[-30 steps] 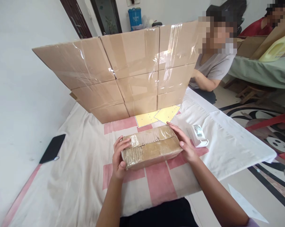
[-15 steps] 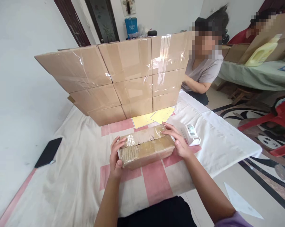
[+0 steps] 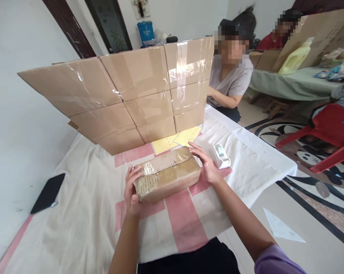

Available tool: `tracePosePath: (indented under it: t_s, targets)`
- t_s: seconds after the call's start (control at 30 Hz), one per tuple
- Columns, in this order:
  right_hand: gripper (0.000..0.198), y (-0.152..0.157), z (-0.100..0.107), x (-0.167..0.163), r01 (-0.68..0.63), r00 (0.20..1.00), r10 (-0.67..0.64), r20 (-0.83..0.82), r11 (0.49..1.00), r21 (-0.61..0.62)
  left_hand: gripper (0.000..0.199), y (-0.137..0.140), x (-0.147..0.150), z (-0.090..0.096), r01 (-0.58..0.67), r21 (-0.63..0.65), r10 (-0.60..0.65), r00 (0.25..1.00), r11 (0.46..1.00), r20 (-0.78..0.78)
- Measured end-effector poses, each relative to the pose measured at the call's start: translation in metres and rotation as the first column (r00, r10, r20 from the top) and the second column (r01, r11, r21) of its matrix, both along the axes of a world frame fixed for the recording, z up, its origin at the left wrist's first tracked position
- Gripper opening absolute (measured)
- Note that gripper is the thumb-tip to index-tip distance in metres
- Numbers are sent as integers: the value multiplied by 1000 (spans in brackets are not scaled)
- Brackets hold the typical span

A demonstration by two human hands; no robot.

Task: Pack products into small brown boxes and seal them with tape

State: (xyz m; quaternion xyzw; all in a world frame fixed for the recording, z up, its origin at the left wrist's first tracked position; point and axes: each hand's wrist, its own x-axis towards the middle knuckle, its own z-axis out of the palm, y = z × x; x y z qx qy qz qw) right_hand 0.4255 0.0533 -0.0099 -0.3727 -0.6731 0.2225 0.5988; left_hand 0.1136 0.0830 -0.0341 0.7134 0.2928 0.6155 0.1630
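Desk covering comes first on the far left: a white cloth with pink bands (image 3: 83,213), and on it a flat black phone (image 3: 48,193) lies well apart from the work. Behind stands a wall of brown cardboard panels joined with clear tape (image 3: 126,91), upright and leaning a little, with two pale yellow dotted sheets (image 3: 176,140) flat at its foot.

Nearer the middle, the left hand (image 3: 132,190) clasps the left end of a small brown cardboard parcel wrapped in clear tape (image 3: 167,174). Its fingers curl over the top edge and the thumb presses the near face, so this grip is closed on the parcel. The parcel rests on the cloth, across a pink band, just in front of the yellow sheets.

At the parcel's right end, the right hand (image 3: 207,165) lies with fingers stretched flat against the far corner and side. It is an open grip that steadies rather than clamps.

By my reading, the step in hand is squaring or turning the parcel on the desk. A further move would call for both palms to press evenly on the ends.

Just right of that hand sits a small white handheld label printer (image 3: 219,156), near but not touching. Farther right, another person in a grey shirt (image 3: 231,82) sits beside the cardboard wall.
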Motion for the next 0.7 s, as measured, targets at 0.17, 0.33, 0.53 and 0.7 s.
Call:
tracePosePath:
  t_s: [0.17,0.33,0.53,0.7]
  targets:
    - [70,-2,2,-2,2,997,-3,-80,1000,-8,63,1,0,-1,-23,100,25,999,995,-21]
    - [68,-6,3,-4,23,995,-24,-97,1000,-13,63,1,1,-5,-97,100,98,995,990,-5]
    - [54,-11,7,0,28,996,-25,-85,999,35,53,1,4,-8,-121,105,112,990,987,85]
    - [49,-11,11,6,81,974,-72,-213,996,33,48,-3,4,-4,-267,204,261,964,942,54]
